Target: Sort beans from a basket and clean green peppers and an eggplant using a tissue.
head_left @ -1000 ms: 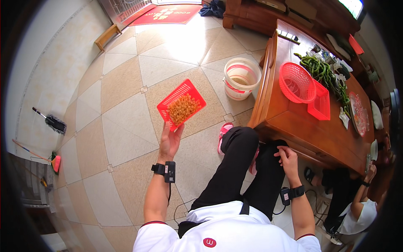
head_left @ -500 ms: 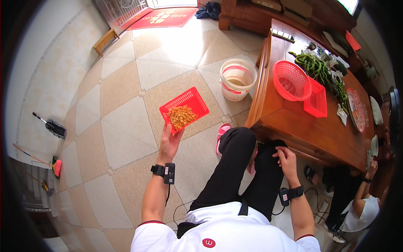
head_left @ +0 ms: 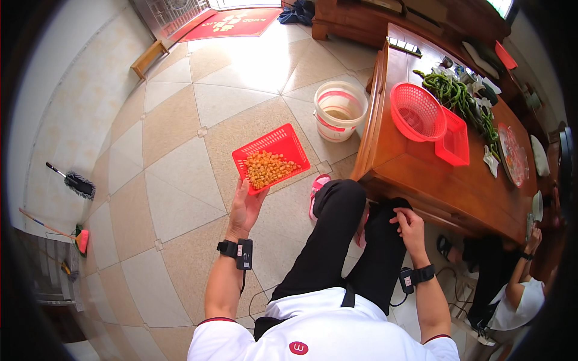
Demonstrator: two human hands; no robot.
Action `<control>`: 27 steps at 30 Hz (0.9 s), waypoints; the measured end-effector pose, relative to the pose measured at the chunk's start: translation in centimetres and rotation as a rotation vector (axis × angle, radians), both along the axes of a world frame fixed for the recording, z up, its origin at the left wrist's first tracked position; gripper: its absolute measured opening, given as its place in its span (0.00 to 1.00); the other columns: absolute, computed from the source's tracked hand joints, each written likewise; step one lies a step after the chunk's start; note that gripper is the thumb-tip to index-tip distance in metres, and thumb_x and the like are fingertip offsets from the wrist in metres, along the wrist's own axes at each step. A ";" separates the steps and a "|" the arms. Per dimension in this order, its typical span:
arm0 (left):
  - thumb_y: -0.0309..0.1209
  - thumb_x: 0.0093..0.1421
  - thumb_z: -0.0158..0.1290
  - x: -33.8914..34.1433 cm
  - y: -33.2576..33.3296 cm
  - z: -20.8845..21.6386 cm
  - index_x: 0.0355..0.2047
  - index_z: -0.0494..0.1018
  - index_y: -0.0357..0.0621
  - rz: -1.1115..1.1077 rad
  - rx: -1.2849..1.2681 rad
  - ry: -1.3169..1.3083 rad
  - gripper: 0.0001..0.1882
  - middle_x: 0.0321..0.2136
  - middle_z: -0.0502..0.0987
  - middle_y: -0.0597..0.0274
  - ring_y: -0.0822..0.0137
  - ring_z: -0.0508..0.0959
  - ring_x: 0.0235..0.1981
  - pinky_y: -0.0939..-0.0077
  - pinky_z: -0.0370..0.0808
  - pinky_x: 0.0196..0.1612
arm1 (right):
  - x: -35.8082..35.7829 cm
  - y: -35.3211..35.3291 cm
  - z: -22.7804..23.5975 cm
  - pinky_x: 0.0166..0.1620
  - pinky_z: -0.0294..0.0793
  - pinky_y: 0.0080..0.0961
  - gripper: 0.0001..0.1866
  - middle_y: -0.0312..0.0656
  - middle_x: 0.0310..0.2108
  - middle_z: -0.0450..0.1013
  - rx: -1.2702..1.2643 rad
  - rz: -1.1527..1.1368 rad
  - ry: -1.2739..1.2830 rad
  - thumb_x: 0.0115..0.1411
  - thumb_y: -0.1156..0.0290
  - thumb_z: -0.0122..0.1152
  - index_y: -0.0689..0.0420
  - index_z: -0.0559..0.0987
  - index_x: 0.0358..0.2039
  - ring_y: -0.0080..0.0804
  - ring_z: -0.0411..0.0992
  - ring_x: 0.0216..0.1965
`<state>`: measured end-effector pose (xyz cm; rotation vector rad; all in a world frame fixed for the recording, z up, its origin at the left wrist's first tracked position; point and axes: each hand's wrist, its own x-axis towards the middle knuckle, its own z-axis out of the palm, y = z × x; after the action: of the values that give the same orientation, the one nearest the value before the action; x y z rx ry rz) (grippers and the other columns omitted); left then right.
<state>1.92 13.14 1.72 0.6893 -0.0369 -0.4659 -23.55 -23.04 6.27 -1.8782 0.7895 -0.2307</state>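
My left hand [head_left: 245, 210] grips the near edge of a red plastic basket [head_left: 278, 143], holding it above the tiled floor. Orange-yellow kernels [head_left: 268, 170], which look like corn, lie loosely spread over the near part of its bottom; its far part shows bare red. The fingers under the basket are partly hidden. My right hand [head_left: 410, 227] rests by my right knee, loosely bent, with its fingers apart and nothing visible in it. Beyond the basket to the right, a white bucket [head_left: 339, 127] with red bands stands on the floor.
On the wooden table [head_left: 415, 174] at right are a round red colander [head_left: 415, 114], a red rectangular basket [head_left: 456, 143], long green vegetables [head_left: 454, 96] and a patterned tray [head_left: 512, 155]. Another person's arm [head_left: 519, 283] shows at lower right. A duster [head_left: 79, 184] and broom [head_left: 82, 240] stand left.
The basket has moved slightly right in my left hand. Its kernels have gone from a compact heap to a wider spread toward the right. My right hand has stayed by the knee.
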 end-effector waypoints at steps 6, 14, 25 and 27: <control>0.38 0.71 0.53 -0.1 -0.1 0.8 0.64 0.62 0.45 -0.029 -0.143 0.048 0.25 0.63 0.68 0.58 0.61 0.69 0.63 0.62 0.69 0.67 | -0.1 0.0 0.1 0.26 0.69 0.15 0.14 0.36 0.29 0.82 -0.025 0.012 0.005 0.68 0.66 0.55 0.60 0.83 0.46 0.15 0.69 0.22; 0.39 0.71 0.53 -1.1 -0.1 -0.8 0.64 0.63 0.47 -0.010 0.012 0.118 0.25 0.63 0.68 0.59 0.61 0.69 0.64 0.62 0.68 0.68 | 0.0 0.1 -0.2 0.26 0.70 0.16 0.14 0.36 0.28 0.82 -0.046 0.016 -0.018 0.68 0.67 0.55 0.61 0.83 0.45 0.16 0.70 0.22; 0.36 0.72 0.52 -1.2 -0.6 -0.6 0.66 0.61 0.54 -0.023 0.092 -0.012 0.24 0.63 0.68 0.64 0.65 0.70 0.63 0.61 0.67 0.67 | 0.1 0.2 0.1 0.27 0.70 0.17 0.14 0.37 0.28 0.82 -0.059 0.008 -0.005 0.68 0.67 0.56 0.60 0.83 0.45 0.17 0.70 0.22; 0.36 0.72 0.51 -1.2 -0.6 -0.8 0.66 0.61 0.55 -0.029 0.084 -0.027 0.24 0.63 0.68 0.64 0.65 0.70 0.63 0.61 0.68 0.67 | 0.1 0.3 0.1 0.27 0.70 0.17 0.14 0.37 0.28 0.82 -0.065 0.006 -0.008 0.67 0.67 0.56 0.60 0.83 0.45 0.17 0.70 0.22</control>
<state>0.75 12.54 0.96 0.7786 -0.0526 -0.4885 -23.43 -22.77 6.41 -1.9395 0.7788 -0.2628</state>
